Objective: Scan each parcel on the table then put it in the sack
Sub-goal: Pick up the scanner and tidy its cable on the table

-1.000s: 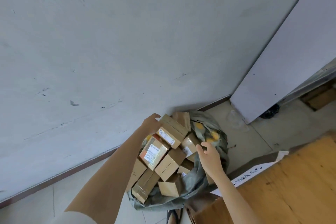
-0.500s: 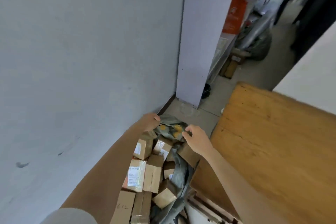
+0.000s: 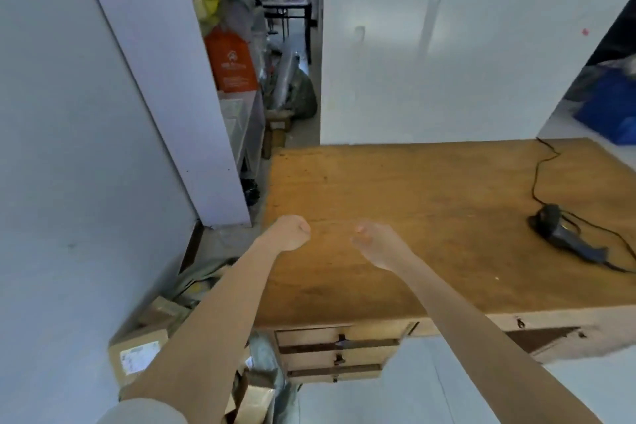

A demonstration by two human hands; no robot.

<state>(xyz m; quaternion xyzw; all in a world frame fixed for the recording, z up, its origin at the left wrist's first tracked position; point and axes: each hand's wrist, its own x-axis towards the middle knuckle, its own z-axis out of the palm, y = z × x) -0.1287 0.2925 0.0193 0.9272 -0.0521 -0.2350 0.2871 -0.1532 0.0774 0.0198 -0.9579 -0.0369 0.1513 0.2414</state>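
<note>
While the scanner [image 3: 564, 237] lies on the table [image 3: 413, 189], the left hand [image 3: 292, 232] hovers fisted and empty, the right hand [image 3: 373, 244] loosely curled, empty.

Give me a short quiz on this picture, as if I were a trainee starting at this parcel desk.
1. True or false: the dark handheld barcode scanner lies on the brown wooden table.
2. Where are the brown cardboard parcels?
A) stacked on the table
B) piled at the grey-green fabric sack on the pale floor, left of the table
C) in the person's hands
3. Fill in: the left hand and the right hand each hold ____.

Key: 1 true; 2 B; 3 nothing.
</note>
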